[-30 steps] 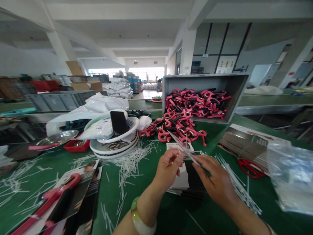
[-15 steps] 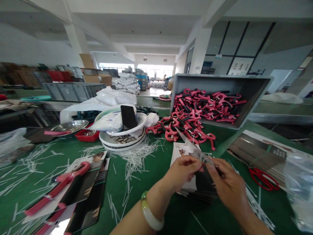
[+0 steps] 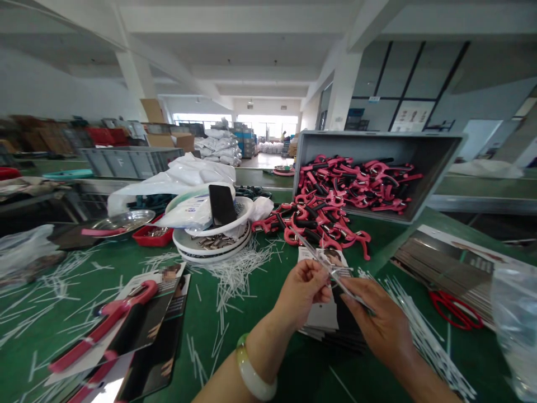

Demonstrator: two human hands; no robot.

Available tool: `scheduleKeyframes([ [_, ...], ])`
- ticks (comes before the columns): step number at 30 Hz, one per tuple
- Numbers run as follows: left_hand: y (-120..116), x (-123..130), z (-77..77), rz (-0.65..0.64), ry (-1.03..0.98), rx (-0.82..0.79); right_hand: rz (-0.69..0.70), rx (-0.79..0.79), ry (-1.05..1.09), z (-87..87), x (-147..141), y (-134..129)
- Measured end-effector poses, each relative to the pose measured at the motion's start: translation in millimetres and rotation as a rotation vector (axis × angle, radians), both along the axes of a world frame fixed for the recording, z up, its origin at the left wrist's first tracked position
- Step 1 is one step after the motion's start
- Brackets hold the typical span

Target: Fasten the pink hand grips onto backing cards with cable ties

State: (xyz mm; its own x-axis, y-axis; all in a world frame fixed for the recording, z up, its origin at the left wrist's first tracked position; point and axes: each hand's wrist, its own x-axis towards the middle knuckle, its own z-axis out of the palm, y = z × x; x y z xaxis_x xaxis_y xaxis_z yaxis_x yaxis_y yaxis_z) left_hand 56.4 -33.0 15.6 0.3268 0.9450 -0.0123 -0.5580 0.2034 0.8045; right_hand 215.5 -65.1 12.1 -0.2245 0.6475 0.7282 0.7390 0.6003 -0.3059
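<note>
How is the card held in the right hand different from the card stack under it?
The held card is raised in the right hand, while the card stack rests on the green table. The held card is tilted, almost edge-on; the stack lies flat, top face partly visible. The held card looks single; the stack has several.

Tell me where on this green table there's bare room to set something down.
Nearest you, the green table between your left forearm and right forearm is bare but for one white strip. A narrower patch lies between the pink pliers pile and the right-side card stack. It's crowded around the white bowls and carded pliers, where strips lie scattered.
</note>
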Motion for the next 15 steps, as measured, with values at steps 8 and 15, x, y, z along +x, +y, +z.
scheduleKeyframes([
  [8,-5,-18,8.7,0.053,0.231,0.055,0.012,0.133,-0.251,-2.7,-9,9],
  [15,14,-39,-11.1,-0.004,0.737,0.061,0.028,0.099,-0.456,-19.5,-20,19],
])
